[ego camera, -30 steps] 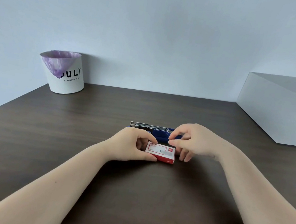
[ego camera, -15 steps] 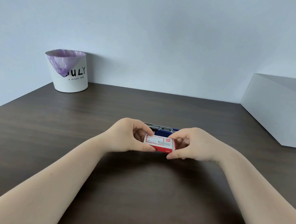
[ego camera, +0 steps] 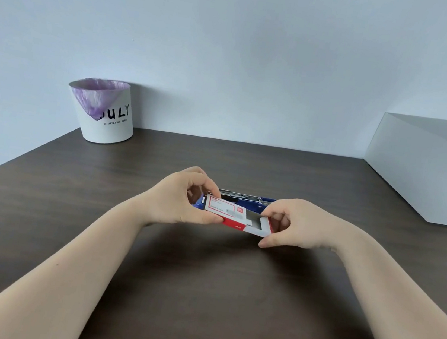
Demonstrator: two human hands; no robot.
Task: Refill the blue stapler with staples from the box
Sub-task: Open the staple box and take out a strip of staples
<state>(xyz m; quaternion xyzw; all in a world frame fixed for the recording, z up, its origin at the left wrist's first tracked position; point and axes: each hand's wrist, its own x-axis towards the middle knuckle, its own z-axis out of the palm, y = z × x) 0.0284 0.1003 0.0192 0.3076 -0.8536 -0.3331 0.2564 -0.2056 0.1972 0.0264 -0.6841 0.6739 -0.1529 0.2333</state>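
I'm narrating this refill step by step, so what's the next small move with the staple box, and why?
Probably keep sliding the inner tray out to the right with the right hand while the left hand holds the red sleeve. The tray is only partly out, and the blue stapler lies open just behind, waiting for staples.

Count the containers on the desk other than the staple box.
2: a white bin with a purple liner at the far left against the wall, and a large white box at the far right edge. Anything beyond the frame is unseen.
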